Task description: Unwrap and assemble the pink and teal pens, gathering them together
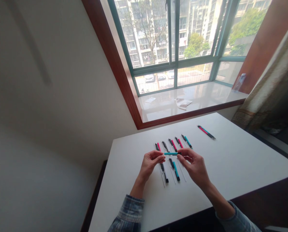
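A teal pen barrel (170,153) with a black end lies level in the air above the table. My right hand (192,164) pinches its black end between thumb and fingers. At the other end of the barrel, my left hand (152,162) is closed in a pinch; what its fingertips hold, if anything, is too small to make out. Below the hands lie a teal barrel with a black tip (176,171), a black pen part (162,167) and thin white refills (182,170). Beyond the hands is a row of pen parts, including a pink barrel (174,145) and another teal barrel (188,141).
Two pens (206,132), one with pink and one with teal, lie side by side on the white table (243,151) at the right. Behind it, a windowsill (202,96) bears a crumpled cloth (183,103) and a clear bottle (239,82). A curtain (267,77) hangs at the right.
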A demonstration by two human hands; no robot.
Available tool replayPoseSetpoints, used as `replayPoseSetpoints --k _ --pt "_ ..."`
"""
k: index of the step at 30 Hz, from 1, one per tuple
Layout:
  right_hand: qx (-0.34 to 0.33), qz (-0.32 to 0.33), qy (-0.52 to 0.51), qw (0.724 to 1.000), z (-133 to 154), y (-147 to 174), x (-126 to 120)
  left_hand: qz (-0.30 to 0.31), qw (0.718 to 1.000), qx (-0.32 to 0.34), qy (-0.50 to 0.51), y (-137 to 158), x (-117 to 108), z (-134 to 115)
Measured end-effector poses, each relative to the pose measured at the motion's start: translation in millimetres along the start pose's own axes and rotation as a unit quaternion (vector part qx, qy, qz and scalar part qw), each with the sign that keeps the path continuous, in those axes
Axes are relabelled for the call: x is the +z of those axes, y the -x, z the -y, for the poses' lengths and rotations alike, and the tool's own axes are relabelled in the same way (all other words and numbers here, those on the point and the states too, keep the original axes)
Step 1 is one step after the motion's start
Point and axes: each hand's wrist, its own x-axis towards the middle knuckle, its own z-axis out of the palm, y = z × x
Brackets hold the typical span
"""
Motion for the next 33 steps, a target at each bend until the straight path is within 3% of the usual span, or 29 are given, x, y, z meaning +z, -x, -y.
replayPoseSetpoints --k 6,13,19,27,33 --pt "0.021 -0.041 0.033 0.998 -17 5 -23 -0.025 0.999 0.021 -0.01 0 1 -1" --pt "0.016 -0.08 0.196 0.977 -48 14 -51 -0.028 0.998 0.038 -0.031 0 3 -4" --pt "-0.001 -0.02 0.28 0.96 -61 34 -52 -0.033 0.997 0.044 -0.048 0 2 -6" --pt "-0.043 0.033 0.373 0.926 -57 55 -49 -0.024 0.997 0.042 -0.053 1 3 -9" --pt "-0.052 0.056 0.327 0.942 -53 45 -49 -0.023 0.997 0.047 -0.052 1 2 -8"
